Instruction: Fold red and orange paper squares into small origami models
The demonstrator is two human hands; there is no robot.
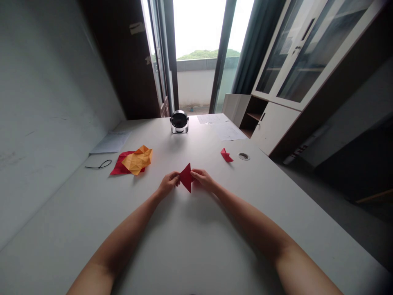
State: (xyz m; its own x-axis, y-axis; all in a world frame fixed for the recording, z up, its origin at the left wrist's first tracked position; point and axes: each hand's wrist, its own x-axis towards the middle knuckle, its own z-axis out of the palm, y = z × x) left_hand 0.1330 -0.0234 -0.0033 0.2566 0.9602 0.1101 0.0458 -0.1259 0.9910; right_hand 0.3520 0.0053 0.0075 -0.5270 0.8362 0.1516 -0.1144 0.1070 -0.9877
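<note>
A folded red paper (pixel 186 178), triangular in outline, is held between my two hands above the middle of the white table. My left hand (pixel 169 182) pinches its left corner between thumb and fingers. On the other side, my right hand (pixel 202 178) grips the right part of the paper, its fingers closed on it. Part of the paper behind the right fingertips is hidden.
To the left, a creased orange paper (pixel 138 159) overlaps a red sheet (pixel 118 166), beside a black cable tie (pixel 100 166). A small red folded paper (pixel 226 155) and a tape roll (pixel 244 156) lie to the right. A round black device (pixel 179 121) stands at the back.
</note>
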